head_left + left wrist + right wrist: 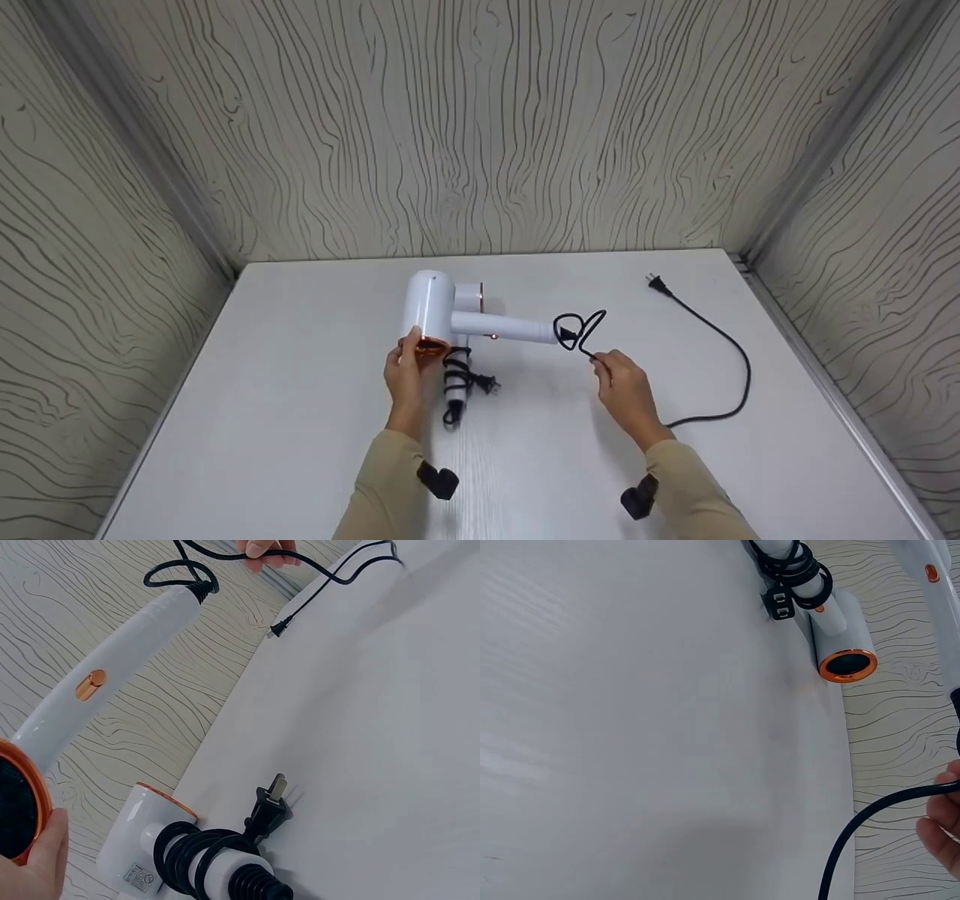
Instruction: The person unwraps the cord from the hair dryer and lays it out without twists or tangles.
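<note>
A white hair dryer (431,304) with an orange-copper rim is held up above the table, its handle (502,326) pointing right. My left hand (407,371) grips the dryer's head at the rim. My right hand (624,386) pinches the black cord (589,351) near the handle's end, where the cord makes loose loops. From there the cord runs down to the table and ends in a two-pin plug (658,285). Beneath the held dryer lies a second white hair dryer (124,840), its cord (199,859) wound round the handle and its plug (268,810) sticking out.
The white table (262,420) carries both the second dryer and the loose cord at right. Wood-grain patterned walls (465,127) enclose it at the back and both sides. A black wrist camera (437,480) is strapped to each sleeve.
</note>
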Demonstrator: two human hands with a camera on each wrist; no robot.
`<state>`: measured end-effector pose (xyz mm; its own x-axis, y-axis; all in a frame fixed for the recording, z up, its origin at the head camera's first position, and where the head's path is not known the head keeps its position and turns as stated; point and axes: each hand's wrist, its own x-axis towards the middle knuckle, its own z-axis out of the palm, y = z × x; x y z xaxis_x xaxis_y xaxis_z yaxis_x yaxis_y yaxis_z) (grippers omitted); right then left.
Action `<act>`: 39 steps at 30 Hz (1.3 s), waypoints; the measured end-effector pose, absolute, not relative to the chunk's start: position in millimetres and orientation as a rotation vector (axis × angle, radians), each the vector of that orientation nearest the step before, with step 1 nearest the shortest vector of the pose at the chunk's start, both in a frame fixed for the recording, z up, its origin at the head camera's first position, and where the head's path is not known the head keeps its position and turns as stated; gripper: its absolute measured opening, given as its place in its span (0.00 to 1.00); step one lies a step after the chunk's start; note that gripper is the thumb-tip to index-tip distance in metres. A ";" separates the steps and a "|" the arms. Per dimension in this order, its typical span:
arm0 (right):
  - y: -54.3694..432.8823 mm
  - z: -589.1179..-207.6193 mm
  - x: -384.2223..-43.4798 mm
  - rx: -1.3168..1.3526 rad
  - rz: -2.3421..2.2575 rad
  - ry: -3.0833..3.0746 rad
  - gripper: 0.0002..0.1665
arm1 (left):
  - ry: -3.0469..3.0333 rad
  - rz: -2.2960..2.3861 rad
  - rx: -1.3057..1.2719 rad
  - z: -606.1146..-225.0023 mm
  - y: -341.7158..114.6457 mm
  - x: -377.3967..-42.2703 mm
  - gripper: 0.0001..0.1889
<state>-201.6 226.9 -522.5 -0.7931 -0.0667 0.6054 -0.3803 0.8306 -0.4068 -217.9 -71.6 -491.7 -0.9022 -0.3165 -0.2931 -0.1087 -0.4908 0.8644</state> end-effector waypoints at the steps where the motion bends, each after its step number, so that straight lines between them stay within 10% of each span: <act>1: 227.3 -522.6 -201.7 0.329 0.693 -2.418 0.02 | -1.483 -2.539 0.644 -491.2 -71.3 -218.3 0.27; 39: 224.8 -528.0 -189.9 0.357 0.732 -2.770 0.02 | -1.386 -2.549 0.623 -485.6 -76.1 -221.7 0.29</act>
